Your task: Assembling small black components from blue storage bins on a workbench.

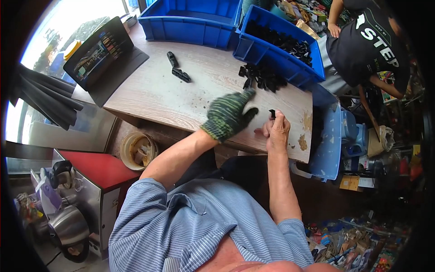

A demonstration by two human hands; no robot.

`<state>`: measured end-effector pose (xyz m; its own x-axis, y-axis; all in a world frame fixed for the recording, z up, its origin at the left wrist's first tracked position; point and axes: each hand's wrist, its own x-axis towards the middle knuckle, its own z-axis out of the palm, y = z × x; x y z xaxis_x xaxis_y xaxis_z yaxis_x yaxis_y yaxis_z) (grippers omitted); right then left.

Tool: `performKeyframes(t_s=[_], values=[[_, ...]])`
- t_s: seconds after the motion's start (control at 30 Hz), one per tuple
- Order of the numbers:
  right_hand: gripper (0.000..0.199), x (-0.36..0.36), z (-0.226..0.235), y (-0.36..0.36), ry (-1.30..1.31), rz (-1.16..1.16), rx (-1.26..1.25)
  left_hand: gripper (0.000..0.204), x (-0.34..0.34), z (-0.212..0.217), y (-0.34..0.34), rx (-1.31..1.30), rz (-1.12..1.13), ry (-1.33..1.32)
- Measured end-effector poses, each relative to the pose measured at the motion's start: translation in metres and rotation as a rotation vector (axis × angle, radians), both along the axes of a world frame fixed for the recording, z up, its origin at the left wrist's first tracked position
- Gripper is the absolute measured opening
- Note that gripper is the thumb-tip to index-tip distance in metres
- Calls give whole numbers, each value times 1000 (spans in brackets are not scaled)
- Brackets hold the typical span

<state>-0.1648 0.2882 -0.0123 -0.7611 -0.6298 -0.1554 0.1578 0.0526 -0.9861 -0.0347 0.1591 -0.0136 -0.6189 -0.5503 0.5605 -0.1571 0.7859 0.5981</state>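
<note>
My left hand (229,111), in a green and black knitted glove, stretches over the table. Its fingers are extended, with the thumb apart from them, and I see nothing held. The fingertips are at the near edge of a pile of small black plastic parts (267,79); whether they touch one I cannot tell. My bare right hand (278,131) is to the right, above the table's near edge. Between its thumb and fingers is pinched a small black plastic part (272,113), partly hidden by the fingers. Two longer black plastic pieces (181,75) lie farther left on the tabletop.
A blue crate (190,29) and another blue crate holding black parts (281,59) stand along the far side. At left is a propped tablet (102,52). A light-blue bin (326,145) adjoins the right edge, a bucket (124,152) the near left. Another person (362,50) stands far right.
</note>
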Motion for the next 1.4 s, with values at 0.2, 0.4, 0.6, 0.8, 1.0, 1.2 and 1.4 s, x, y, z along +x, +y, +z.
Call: performKeyframes(t_s=[0.2, 0.4, 0.6, 0.8, 1.0, 1.2, 1.4], values=[[37, 3, 3, -6, -139, -61, -137, 35, 79, 12, -102, -133, 565, -520], [29, 2, 0, -9, -136, -77, -175, 15, 88, -5, -106, -306, 427, -380], [30, 1, -4, -6, -187, -136, -151, 11, 87, 8, -101, -399, 414, -347], [31, 9, -7, -3, -149, -148, -174, 11, 93, 2, -91, -284, 407, -362], [37, 2, -13, -9, -223, -235, -83, 10, 31, 3, -5, 468, -126, 116], [35, 8, 13, -14, -86, -290, -108, 19, -23, 2, 26, 348, -377, 105], [32, 9, -11, -12, 37, -240, -110, 21, -28, -21, 28, 452, -256, 45]])
